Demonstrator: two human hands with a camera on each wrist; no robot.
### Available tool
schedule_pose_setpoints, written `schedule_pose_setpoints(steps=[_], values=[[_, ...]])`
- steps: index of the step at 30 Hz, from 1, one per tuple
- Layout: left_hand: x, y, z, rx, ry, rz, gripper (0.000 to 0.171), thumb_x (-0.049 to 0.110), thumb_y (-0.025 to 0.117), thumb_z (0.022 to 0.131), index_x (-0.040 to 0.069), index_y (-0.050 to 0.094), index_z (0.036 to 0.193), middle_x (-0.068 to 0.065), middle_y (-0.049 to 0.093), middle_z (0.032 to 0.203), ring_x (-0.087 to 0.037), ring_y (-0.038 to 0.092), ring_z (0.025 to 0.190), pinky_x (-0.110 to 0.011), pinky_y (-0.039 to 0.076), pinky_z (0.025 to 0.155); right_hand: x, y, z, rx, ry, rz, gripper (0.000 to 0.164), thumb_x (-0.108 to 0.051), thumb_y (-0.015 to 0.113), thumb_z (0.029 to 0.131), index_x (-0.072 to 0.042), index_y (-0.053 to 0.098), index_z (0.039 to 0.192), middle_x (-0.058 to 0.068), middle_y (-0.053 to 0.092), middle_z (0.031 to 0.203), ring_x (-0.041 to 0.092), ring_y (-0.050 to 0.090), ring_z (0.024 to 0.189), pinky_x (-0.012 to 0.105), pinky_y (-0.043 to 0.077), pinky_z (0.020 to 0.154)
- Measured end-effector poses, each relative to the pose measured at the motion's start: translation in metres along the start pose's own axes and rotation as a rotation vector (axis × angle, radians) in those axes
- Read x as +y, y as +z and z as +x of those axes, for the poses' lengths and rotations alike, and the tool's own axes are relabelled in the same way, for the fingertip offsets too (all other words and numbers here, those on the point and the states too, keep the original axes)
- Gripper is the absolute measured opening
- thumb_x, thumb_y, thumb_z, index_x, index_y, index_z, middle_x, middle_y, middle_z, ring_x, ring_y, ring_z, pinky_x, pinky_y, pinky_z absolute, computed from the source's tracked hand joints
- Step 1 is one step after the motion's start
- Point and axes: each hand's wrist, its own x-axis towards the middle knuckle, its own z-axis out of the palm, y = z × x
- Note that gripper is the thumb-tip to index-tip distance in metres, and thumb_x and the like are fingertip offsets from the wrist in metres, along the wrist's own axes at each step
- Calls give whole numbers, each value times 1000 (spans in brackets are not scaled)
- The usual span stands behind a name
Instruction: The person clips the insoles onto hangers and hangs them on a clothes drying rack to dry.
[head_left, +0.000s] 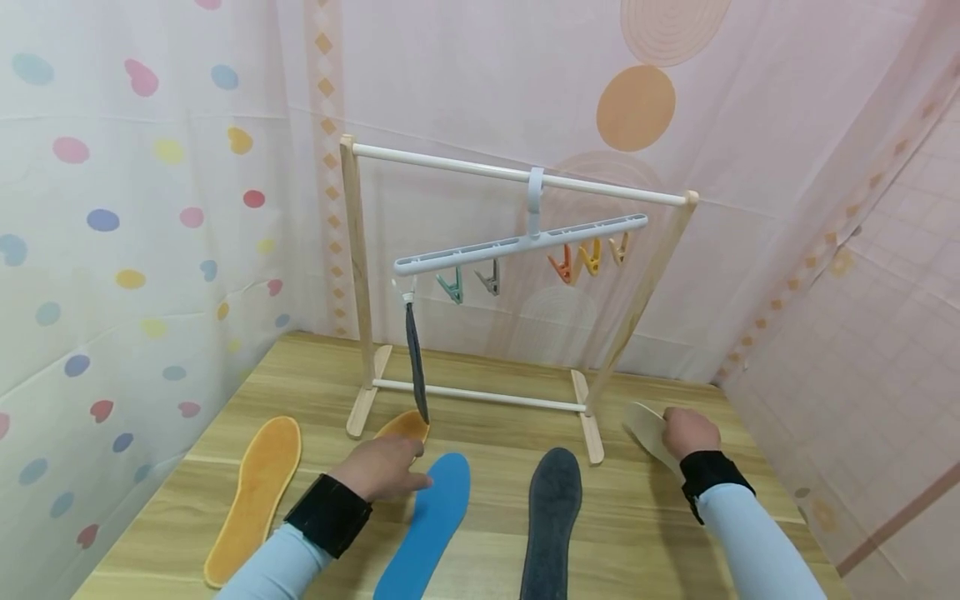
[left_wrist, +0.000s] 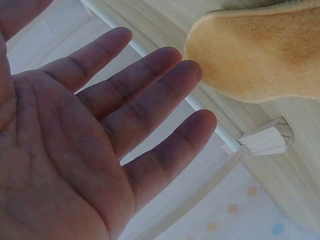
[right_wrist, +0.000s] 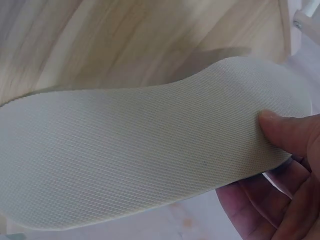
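My right hand pinches a cream insole near one end, thumb on its textured face and fingers beneath. It is held tilted above the table's right side. Over the table, my left hand has its fingers extended and grips nothing. An orange insole lies partly hidden beyond that hand; in the left wrist view an orange fuzzy insole appears past the fingertips. Beside the left hand lies a blue insole. A dark grey insole hangs from a white clip above.
A wooden rack with white bars stands at the back. From it hangs a pale hanger with several coloured clips, including a green clip. Another orange insole lies left; a dark grey insole lies centre-right. Curtains surround the table.
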Motion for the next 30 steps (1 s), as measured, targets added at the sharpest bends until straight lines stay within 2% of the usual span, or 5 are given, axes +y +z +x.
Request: schedule_pose_setpoints(steps=[12, 17, 24, 30], values=[[1, 0, -1, 2, -13, -1, 34, 31, 79, 82, 5, 67, 101, -9, 68, 98, -24, 62, 87, -47, 51, 81, -11, -6, -6, 80, -71, 50, 15, 3, 61, 80, 1, 69, 92, 17, 68, 84, 27, 59, 67, 47, 48, 57], [1, -2, 0, -15, -30, -5, 36, 31, 78, 83, 4, 67, 105, -10, 68, 101, -26, 63, 91, -48, 51, 83, -18, -12, -11, 90, -65, 74, 15, 2, 64, 81, 2, 69, 95, 18, 69, 85, 27, 60, 69, 47, 49, 59], [3, -4, 0, -28, -33, -7, 39, 32, 78, 85, 3, 67, 108, -12, 68, 105, -26, 62, 93, -48, 51, 85, -30, -17, -20, 199, -83, 132, 8, 0, 70, 80, 0, 68, 88, 12, 66, 76, 25, 58, 63, 45, 46, 55], [4, -4, 0, -33, -34, -6, 41, 32, 77, 85, 2, 66, 112, -14, 67, 110, -30, 63, 100, -50, 50, 88, -43, -20, -26, 248, -82, 144, 15, -2, 72, 83, 4, 70, 96, 18, 69, 81, 30, 64, 68, 48, 49, 59]])
